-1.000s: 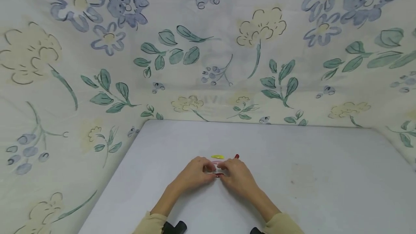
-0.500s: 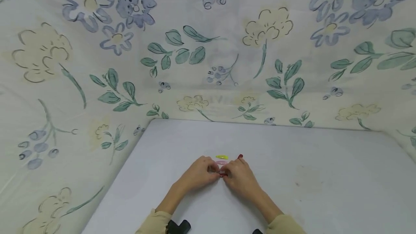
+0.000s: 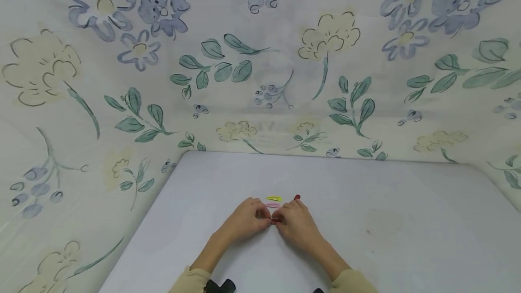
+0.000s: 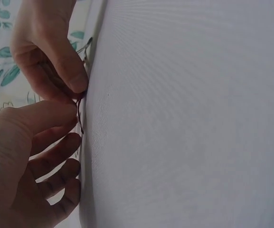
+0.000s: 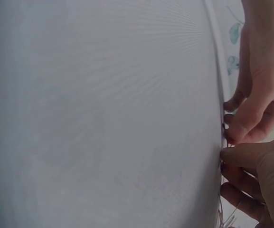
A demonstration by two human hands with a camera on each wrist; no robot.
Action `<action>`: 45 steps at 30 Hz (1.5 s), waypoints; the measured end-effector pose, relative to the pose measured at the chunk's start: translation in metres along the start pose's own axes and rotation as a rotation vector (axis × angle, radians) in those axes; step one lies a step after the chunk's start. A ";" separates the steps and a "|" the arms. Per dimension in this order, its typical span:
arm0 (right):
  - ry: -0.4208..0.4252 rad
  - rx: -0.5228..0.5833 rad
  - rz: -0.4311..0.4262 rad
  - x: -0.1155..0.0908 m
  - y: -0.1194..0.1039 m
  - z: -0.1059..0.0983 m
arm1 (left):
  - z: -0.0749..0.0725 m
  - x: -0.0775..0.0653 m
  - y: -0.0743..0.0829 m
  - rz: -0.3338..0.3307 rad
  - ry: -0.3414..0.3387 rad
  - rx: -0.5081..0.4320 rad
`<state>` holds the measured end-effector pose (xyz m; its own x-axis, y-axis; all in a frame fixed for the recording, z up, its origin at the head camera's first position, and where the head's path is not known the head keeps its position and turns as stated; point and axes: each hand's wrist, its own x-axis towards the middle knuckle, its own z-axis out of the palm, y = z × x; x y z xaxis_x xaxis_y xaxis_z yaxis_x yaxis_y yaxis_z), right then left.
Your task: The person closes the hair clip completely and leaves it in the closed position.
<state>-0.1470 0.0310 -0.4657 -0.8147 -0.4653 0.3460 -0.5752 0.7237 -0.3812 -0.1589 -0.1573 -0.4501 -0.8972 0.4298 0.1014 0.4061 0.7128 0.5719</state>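
Observation:
A dark red snap hair clip (image 3: 275, 221) lies between the two hands, low over the white table. My left hand (image 3: 247, 218) pinches one end with thumb and forefinger, the other fingers loosely bent. At the opposite end my right hand (image 3: 298, 222) pinches it too, thumb against fingertips. In the left wrist view the thin edge of the hair clip (image 4: 80, 116) shows beside the left thumb; fingers cover much of the rest. Just beyond the hands lie a pink hair clip (image 3: 273, 205) and, behind it, a yellow hair clip (image 3: 274, 198).
A small red object (image 3: 297, 197) shows past the right hand's knuckles, partly hidden by them. The white table (image 3: 407, 211) spreads widely to the right. Floral cloth (image 3: 260, 58) hangs behind its back edge and along the left side.
The hands have stayed around the red hair clip, their fingertips shifting slightly. A small gap between them at first narrowed half a second ago. The pink clip now shows more fully.

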 end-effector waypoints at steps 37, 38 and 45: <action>0.174 0.150 0.108 0.007 0.005 -0.035 | -0.009 0.014 0.025 0.058 0.151 -0.108; 0.184 0.159 0.120 0.007 0.005 -0.037 | -0.009 0.015 0.027 0.064 0.163 -0.107; 0.238 0.204 0.193 0.005 0.008 -0.046 | -0.007 0.025 0.039 0.137 0.279 -0.092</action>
<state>-0.1522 0.0578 -0.4279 -0.8835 -0.1811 0.4319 -0.4350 0.6591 -0.6135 -0.1666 -0.1226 -0.4196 -0.8536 0.3407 0.3941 0.5201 0.6003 0.6076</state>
